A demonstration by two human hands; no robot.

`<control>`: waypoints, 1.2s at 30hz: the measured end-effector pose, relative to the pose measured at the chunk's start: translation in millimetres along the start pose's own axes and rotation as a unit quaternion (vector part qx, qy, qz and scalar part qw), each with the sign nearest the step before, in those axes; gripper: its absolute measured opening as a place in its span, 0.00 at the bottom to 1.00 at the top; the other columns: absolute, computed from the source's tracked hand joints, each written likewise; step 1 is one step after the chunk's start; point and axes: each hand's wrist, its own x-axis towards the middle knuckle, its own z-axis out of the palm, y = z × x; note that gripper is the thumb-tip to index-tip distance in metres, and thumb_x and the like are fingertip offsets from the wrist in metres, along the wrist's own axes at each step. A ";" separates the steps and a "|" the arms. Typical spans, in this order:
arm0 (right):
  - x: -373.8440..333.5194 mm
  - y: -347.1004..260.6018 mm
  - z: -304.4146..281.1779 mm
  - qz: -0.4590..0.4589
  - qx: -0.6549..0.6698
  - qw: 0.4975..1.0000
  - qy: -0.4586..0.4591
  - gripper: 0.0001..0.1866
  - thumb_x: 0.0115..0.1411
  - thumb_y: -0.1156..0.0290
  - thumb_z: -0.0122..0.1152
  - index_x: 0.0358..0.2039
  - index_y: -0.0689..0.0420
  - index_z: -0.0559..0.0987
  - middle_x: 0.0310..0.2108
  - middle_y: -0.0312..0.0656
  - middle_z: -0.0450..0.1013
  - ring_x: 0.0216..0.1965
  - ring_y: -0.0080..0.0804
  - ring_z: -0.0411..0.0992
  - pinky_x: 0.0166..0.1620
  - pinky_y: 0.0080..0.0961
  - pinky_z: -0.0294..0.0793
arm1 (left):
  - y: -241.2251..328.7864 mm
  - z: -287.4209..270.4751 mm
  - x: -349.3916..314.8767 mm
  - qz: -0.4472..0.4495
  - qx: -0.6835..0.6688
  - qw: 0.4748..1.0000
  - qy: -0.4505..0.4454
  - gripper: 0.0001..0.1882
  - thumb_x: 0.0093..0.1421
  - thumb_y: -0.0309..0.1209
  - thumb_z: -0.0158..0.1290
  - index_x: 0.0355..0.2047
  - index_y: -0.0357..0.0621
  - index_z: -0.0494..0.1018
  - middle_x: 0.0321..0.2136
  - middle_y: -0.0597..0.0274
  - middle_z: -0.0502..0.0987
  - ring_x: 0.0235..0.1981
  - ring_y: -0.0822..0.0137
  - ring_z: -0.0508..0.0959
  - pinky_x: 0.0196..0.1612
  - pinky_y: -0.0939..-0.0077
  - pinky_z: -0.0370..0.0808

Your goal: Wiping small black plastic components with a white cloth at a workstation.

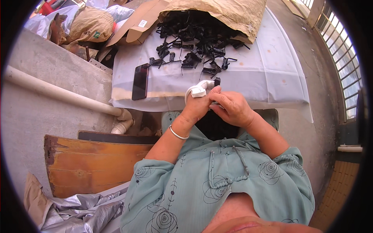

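My left hand (197, 106) is closed in front of the table's near edge. Over its fingers runs something white and curved (203, 84), either wrapping or tubing; I cannot tell which. At its tip, by the thumb, sits a small black plastic part (217, 81), held in the left fingers. My right hand (233, 107) touches the left one, its fingers bent and pinched together, and what they hold is hidden. Beyond both hands, a pile of small black plastic parts (191, 60) with thin stems spills from a large brown paper sack (221, 12).
The table has a whitish plastic cover (256, 81). On its left side lies a dark phone (140, 81), with a cardboard flap (134, 29) behind. A pale pipe (62, 91) runs along the left wall, above a brown wooden board (93, 165). At right is a barred window (344, 58).
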 end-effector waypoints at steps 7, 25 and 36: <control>0.7 -7.3 2.1 -0.022 0.027 0.999 0.035 0.11 0.46 0.81 0.60 0.31 0.60 0.70 0.21 0.41 0.68 0.20 0.39 0.68 0.23 0.29 0.67 | -12.3 2.6 -12.1 0.037 -0.074 0.996 0.041 0.12 0.54 0.29 0.57 0.34 0.41 0.67 0.25 0.70 0.70 0.24 0.81 0.68 0.25 0.87 0.67; 12.4 -35.3 -24.9 0.329 0.164 0.929 -0.048 0.13 0.60 0.66 0.52 0.24 0.62 0.68 0.17 0.35 0.60 0.21 0.21 0.56 0.25 0.19 0.59 | 21.4 -3.7 -54.8 0.078 0.022 0.995 -0.058 0.13 0.55 0.22 0.49 0.42 0.38 0.66 0.28 0.66 0.71 0.22 0.80 0.70 0.23 0.85 0.69; -2.5 -40.1 -3.9 0.331 0.199 0.920 -0.070 0.14 0.64 0.68 0.44 0.23 0.61 0.68 0.19 0.30 0.62 0.23 0.18 0.57 0.28 0.18 0.61 | 4.3 -1.5 -56.2 0.277 0.235 0.930 0.048 0.14 0.56 0.24 0.49 0.43 0.34 0.67 0.29 0.60 0.74 0.27 0.73 0.74 0.29 0.80 0.72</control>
